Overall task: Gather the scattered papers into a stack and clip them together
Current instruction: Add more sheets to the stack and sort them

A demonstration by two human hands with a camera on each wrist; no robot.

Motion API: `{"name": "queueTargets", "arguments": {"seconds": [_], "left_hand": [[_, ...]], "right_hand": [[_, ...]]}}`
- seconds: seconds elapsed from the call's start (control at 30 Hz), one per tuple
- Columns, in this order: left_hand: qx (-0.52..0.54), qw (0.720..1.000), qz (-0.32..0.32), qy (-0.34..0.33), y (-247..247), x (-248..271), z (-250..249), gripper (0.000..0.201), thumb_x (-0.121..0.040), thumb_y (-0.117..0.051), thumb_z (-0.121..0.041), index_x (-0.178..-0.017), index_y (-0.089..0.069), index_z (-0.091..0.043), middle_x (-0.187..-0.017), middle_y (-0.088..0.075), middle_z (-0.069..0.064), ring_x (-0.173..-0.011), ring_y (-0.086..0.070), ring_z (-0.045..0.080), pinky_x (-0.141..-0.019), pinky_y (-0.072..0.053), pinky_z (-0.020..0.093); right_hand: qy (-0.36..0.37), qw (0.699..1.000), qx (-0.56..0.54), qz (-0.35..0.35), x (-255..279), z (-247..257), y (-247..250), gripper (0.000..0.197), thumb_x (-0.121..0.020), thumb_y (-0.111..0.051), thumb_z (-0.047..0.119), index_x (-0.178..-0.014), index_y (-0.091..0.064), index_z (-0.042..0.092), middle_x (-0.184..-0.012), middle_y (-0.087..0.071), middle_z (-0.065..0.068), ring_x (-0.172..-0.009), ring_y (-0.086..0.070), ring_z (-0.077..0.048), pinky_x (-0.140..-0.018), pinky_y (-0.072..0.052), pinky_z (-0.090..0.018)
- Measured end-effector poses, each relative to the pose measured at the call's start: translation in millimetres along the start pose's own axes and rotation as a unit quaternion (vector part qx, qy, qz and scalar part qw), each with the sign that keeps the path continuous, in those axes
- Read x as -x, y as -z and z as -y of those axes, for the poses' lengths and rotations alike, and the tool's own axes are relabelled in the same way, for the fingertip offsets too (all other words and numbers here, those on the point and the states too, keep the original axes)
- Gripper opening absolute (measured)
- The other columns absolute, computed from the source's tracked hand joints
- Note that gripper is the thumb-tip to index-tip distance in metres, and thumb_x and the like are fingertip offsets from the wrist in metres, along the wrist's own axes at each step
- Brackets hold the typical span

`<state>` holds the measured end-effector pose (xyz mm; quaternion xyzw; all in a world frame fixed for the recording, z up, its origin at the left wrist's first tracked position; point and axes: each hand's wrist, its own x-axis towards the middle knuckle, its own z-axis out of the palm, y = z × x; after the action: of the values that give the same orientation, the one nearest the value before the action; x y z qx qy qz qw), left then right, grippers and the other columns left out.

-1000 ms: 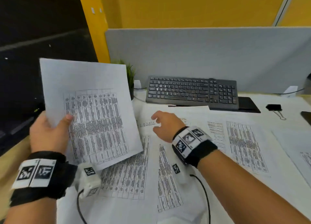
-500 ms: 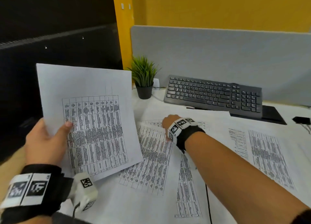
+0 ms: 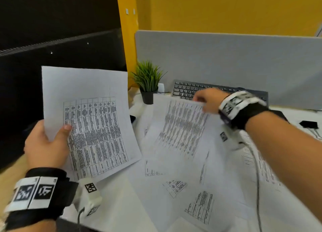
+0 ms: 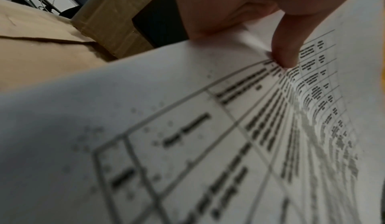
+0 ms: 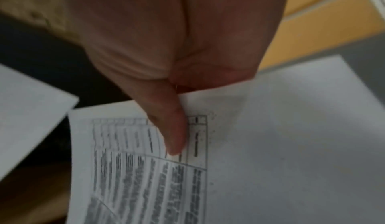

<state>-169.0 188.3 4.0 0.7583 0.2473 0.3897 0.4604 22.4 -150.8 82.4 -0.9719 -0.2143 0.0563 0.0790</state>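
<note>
My left hand (image 3: 47,144) holds a printed sheet (image 3: 90,120) upright at the left, thumb (image 4: 285,46) on its face, above the desk's left edge. My right hand (image 3: 207,101) pinches the top edge of a second printed sheet (image 3: 181,127) and has it lifted off the desk; the right wrist view shows the thumb (image 5: 171,128) pressed on that sheet (image 5: 270,145). Several more printed papers (image 3: 174,188) lie scattered and overlapping on the white desk. A black binder clip (image 3: 309,124) sits at the far right.
A black keyboard (image 3: 186,89) lies behind the papers and a small potted plant (image 3: 148,81) stands left of it. A large black monitor (image 3: 52,40) fills the left. A grey partition (image 3: 226,61) backs the desk. Cables run from both wrist cameras.
My right hand has closed on a sheet that lay on the desk and raised its top edge up and to the right. The left hand keeps its sheet in place.
</note>
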Motion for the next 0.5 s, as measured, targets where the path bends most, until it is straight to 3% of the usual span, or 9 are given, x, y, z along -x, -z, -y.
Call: {"name": "queueTargets", "arguments": {"seconds": [0.07, 0.1, 0.2, 0.27, 0.33, 0.37, 0.43, 0.47, 0.5], "left_hand": [[0.017, 1.000, -0.001, -0.006, -4.5, 1.4, -7.3, 0.035, -0.076, -0.059, -0.050, -0.107, -0.049, -0.038, -0.104, -0.063, -0.003, -0.100, -0.063, 0.030, -0.086, -0.049, 0.059], [0.033, 0.999, -0.001, -0.005, -7.7, 3.5, -13.1, 0.032, -0.074, -0.059, -0.053, -0.104, -0.052, -0.042, -0.107, -0.065, -0.003, -0.101, -0.063, 0.029, -0.085, -0.050, 0.059], [0.087, 0.995, 0.030, -0.024, -25.7, 11.1, -41.3, 0.020, -0.079, -0.063, -0.043, -0.098, -0.057, -0.045, -0.112, -0.066, -0.002, -0.103, -0.064, 0.025, -0.085, -0.052, 0.052], [0.113, 0.987, 0.089, -0.068, -45.8, 19.7, -63.0, 0.021, -0.086, -0.064, -0.023, -0.105, -0.058, -0.032, -0.106, -0.064, -0.003, -0.097, -0.064, 0.015, -0.083, -0.051, 0.035], [0.144, 0.973, 0.152, -0.095, -64.2, 33.2, -81.8, 0.021, -0.087, -0.063, -0.012, -0.098, -0.057, -0.029, -0.097, -0.064, -0.010, -0.087, -0.061, 0.000, -0.079, -0.048, 0.023], [0.160, 0.967, 0.175, -0.091, -71.0, 40.5, -89.2, 0.022, -0.086, -0.064, -0.011, -0.095, -0.058, -0.030, -0.095, -0.064, -0.013, -0.084, -0.061, -0.004, -0.079, -0.048, 0.022], [0.184, 0.959, 0.201, -0.079, -79.5, 53.3, -99.0, 0.012, -0.088, -0.063, -0.019, -0.093, -0.059, -0.029, -0.090, -0.065, -0.017, -0.080, -0.062, -0.001, -0.076, -0.048, 0.019], [0.196, 0.956, 0.209, -0.065, -80.8, 58.6, -101.7, 0.001, -0.091, -0.058, -0.027, -0.092, -0.059, -0.028, -0.083, -0.066, -0.018, -0.075, -0.061, -0.001, -0.072, -0.047, 0.014], [0.216, 0.949, 0.223, -0.047, -80.6, 62.1, -99.9, 0.013, -0.094, -0.051, -0.036, -0.090, -0.059, -0.026, -0.076, -0.067, -0.017, -0.069, -0.060, -0.005, -0.065, -0.045, 0.008]], "right_hand": [[0.013, 0.998, 0.046, -0.042, 24.5, -0.3, 47.5, 0.033, -0.079, -0.049, -0.006, -0.090, -0.065, 0.021, -0.083, -0.061, 0.001, -0.087, -0.059, -0.023, -0.069, -0.039, -0.024], [0.022, 0.997, 0.052, -0.060, 38.5, 3.0, 68.8, 0.032, -0.079, -0.048, -0.004, -0.085, -0.065, 0.022, -0.075, -0.060, 0.002, -0.079, -0.058, -0.022, -0.063, -0.038, -0.024], [0.075, 0.991, 0.030, -0.108, 71.3, 26.1, 109.9, 0.018, -0.082, -0.053, 0.007, -0.083, -0.062, 0.023, -0.068, -0.054, 0.006, -0.063, -0.049, -0.011, -0.053, -0.035, -0.024], [0.132, 0.983, -0.003, -0.128, 76.0, 44.8, 118.4, 0.015, -0.081, -0.057, 0.019, -0.079, -0.059, 0.033, -0.091, -0.061, -0.002, -0.082, -0.057, -0.020, -0.071, -0.048, -0.034], [0.171, 0.977, -0.011, -0.130, 70.2, 60.7, 114.7, 0.022, -0.080, -0.059, 0.020, -0.070, -0.053, 0.039, -0.112, -0.060, -0.002, -0.105, -0.055, -0.023, -0.090, -0.047, -0.039], [0.176, 0.976, -0.007, -0.127, 63.5, 65.3, 109.1, 0.023, -0.080, -0.059, 0.018, -0.070, -0.054, 0.038, -0.107, -0.060, 0.001, -0.104, -0.055, -0.021, -0.086, -0.047, -0.034], [0.166, 0.977, 0.015, -0.132, 49.6, 69.3, 97.5, 0.016, -0.080, -0.058, 0.012, -0.082, -0.064, 0.027, -0.083, -0.059, 0.004, -0.086, -0.054, -0.019, -0.066, -0.041, -0.025], [0.155, 0.978, 0.025, -0.138, 44.0, 68.4, 92.4, 0.016, -0.080, -0.056, 0.010, -0.088, -0.066, 0.019, -0.078, -0.058, 0.002, -0.081, -0.053, -0.019, -0.063, -0.037, -0.025], [0.144, 0.979, 0.026, -0.138, 38.8, 66.2, 87.2, 0.015, -0.080, -0.055, 0.009, -0.089, -0.066, 0.016, -0.078, -0.058, 0.000, -0.080, -0.053, -0.020, -0.064, -0.035, -0.023]]}}
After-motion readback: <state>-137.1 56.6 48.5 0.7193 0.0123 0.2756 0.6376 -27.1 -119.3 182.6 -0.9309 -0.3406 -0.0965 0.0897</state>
